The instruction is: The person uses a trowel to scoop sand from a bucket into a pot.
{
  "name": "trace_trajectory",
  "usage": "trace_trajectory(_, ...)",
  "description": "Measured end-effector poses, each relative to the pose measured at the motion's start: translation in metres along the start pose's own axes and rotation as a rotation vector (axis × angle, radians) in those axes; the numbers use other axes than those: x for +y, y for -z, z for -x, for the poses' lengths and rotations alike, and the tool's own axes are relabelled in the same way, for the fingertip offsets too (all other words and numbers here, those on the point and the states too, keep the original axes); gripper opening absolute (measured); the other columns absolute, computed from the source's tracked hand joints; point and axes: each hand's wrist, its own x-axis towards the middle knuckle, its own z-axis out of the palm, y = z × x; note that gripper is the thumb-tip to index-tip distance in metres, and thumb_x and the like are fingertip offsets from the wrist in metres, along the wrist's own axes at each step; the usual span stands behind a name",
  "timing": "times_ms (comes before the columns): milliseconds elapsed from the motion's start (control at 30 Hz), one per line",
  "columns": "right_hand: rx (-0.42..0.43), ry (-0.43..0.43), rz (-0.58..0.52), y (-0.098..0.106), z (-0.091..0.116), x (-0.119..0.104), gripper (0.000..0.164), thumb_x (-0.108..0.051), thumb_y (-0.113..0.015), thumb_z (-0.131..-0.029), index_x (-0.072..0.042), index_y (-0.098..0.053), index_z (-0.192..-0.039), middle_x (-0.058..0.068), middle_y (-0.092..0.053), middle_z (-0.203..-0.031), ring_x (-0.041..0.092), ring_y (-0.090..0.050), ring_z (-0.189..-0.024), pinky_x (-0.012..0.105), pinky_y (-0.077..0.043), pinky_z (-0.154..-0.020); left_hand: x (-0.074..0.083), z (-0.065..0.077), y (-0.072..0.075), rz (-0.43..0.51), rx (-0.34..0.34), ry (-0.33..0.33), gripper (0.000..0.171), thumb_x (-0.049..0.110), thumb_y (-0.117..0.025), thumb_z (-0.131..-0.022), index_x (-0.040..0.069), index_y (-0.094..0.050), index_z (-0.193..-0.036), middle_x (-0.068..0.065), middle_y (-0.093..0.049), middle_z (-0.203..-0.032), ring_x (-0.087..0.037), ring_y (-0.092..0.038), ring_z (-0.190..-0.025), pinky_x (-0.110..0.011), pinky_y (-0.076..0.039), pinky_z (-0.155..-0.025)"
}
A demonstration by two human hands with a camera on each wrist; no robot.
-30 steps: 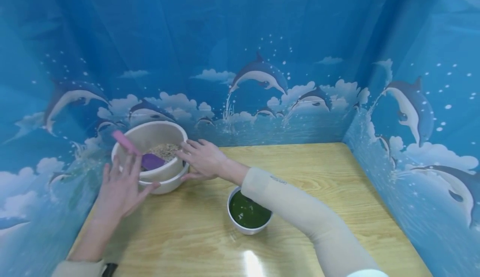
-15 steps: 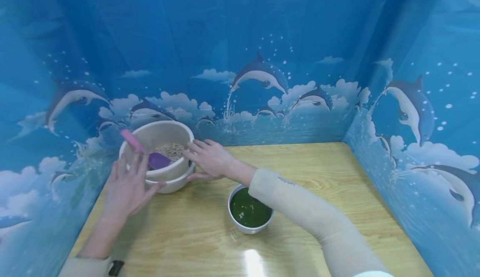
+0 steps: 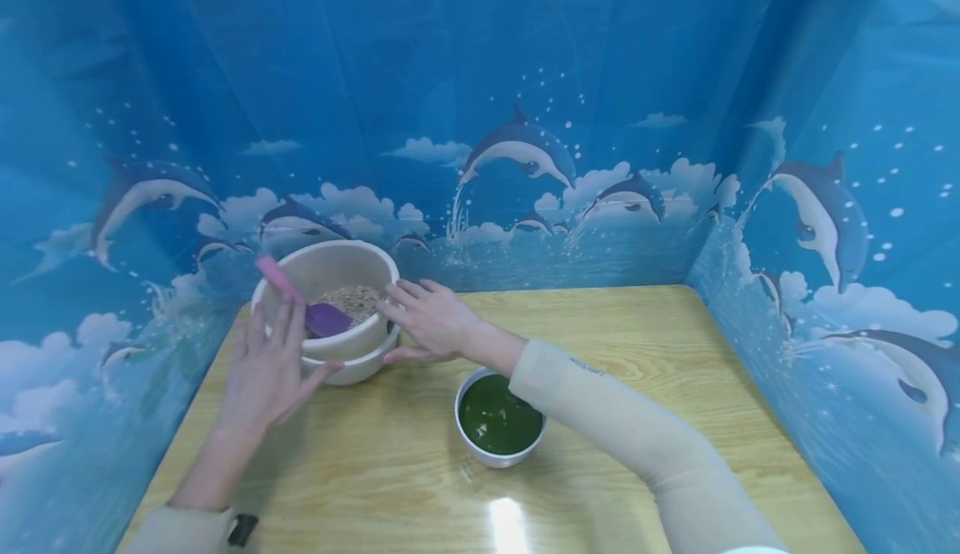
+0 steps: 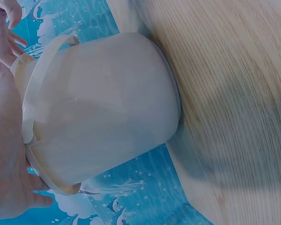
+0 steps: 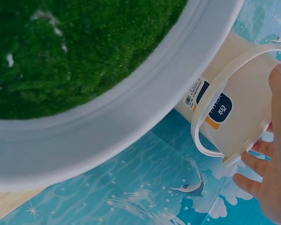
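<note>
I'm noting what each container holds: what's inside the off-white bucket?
Inside the off-white bucket are beige-gray granules and a purple scoop with a pink handle. The bucket's floor cannot be seen: the granules and near wall cover it.

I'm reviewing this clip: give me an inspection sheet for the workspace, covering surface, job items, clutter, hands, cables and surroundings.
Surface: light wood-grain table, with a bright glare patch near the front.
Job items: upright white bucket with grainy material inside; a purple scoop with a pink handle sits in it.
Clutter: white bowl of something green, right of the bucket and nearer the person; right sleeve partly covers it.
Hands: left hand at the bucket's near-left rim; right hand at its right rim.
Cables: nothing seen.
Surroundings: blue dolphin-print sheeting behind and at both sides.
</note>
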Motion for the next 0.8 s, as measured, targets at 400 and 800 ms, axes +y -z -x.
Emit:
trace_trajectory(400,-0.04,-0.015,-0.011,-0.001,0.007,0.005,0.094,-0.084,-0.035,-0.097,-0.021,-0.027,-0.167,0.012,-0.032,-0.173,0.03,-0.039,-0.158,0.05,-0.039,-0.125,0.008,-0.004,0.0,-0.002,-0.028,0.009,0.12,0.061,-0.078,-0.085,0.007,-0.01,-0.169,-0.027,-0.026,-0.171,-0.064,-0.026,-0.151,-0.078,-0.027,-0.119)
trace_trajectory(800,-0.008,-0.024,-0.01,-0.005,0.015,0.01,0.093,-0.084,-0.036,-0.097,-0.021,-0.031,-0.165,0.01,-0.037,-0.171,0.028,-0.044,-0.154,0.047,-0.045,-0.121,0.015,-0.008,-0.002,0.02,-0.023,-0.011,0.115,0.08,-0.057,-0.091,0.007,-0.014,-0.169,-0.026,-0.025,-0.172,-0.063,-0.026,-0.152,-0.077,-0.028,-0.119)
